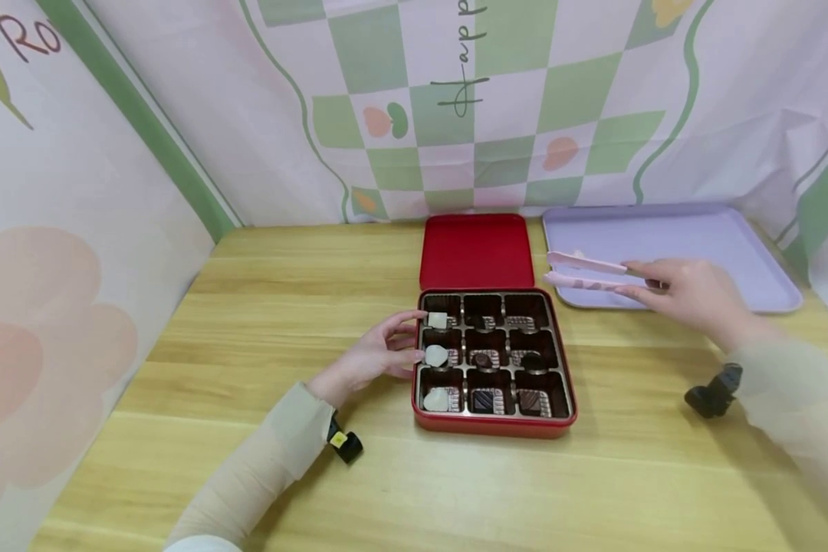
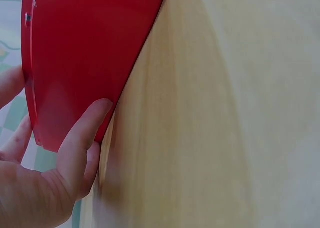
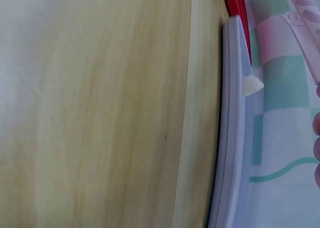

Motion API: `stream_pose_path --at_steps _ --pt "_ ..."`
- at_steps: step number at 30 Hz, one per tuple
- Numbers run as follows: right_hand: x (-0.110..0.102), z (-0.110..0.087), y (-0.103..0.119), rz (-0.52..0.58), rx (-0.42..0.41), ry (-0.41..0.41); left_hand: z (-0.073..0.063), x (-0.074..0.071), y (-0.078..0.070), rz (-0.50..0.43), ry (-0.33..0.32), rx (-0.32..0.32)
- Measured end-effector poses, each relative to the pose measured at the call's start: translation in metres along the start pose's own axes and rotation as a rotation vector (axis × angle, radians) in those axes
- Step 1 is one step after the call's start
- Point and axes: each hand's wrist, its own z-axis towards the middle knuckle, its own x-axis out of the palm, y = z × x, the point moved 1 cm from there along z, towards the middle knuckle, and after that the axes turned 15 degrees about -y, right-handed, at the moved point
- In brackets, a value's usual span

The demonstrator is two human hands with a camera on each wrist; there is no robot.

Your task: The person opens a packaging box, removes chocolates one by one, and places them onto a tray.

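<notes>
A red tin holds chocolates in a nine-part insert. White pieces, including a white square chocolate, sit in the left column, with dark ones in the other columns. My left hand rests against the tin's left wall, fingertips at the rim; the left wrist view shows the thumb on the red side wall. Pink tongs are held in my right hand, their tips spread apart over the left part of a lavender tray. A white piece lies on the tray, mostly behind the tongs in the head view.
The red lid lies behind the tin, left of the tray. A printed cloth hangs upright along the back of the wooden table. Another printed panel stands at the left.
</notes>
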Motion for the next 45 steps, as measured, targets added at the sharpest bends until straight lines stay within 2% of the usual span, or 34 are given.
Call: stream_pose_path --at_steps 5,18,30,45 --pt "-0.004 -0.004 0.008 0.027 -0.092 -0.038 -0.001 0.000 0.000 -0.001 0.008 -0.003" --pt "-0.007 -0.004 0.038 0.104 -0.248 -0.132 0.001 0.000 0.001 -0.005 0.012 -0.001" --pt "-0.015 0.000 0.057 0.117 -0.337 -0.074 -0.003 0.000 -0.001 -0.004 0.001 0.002" --pt "-0.030 0.004 0.059 0.109 -0.426 -0.029 -0.002 0.000 0.000 -0.004 0.008 0.002"
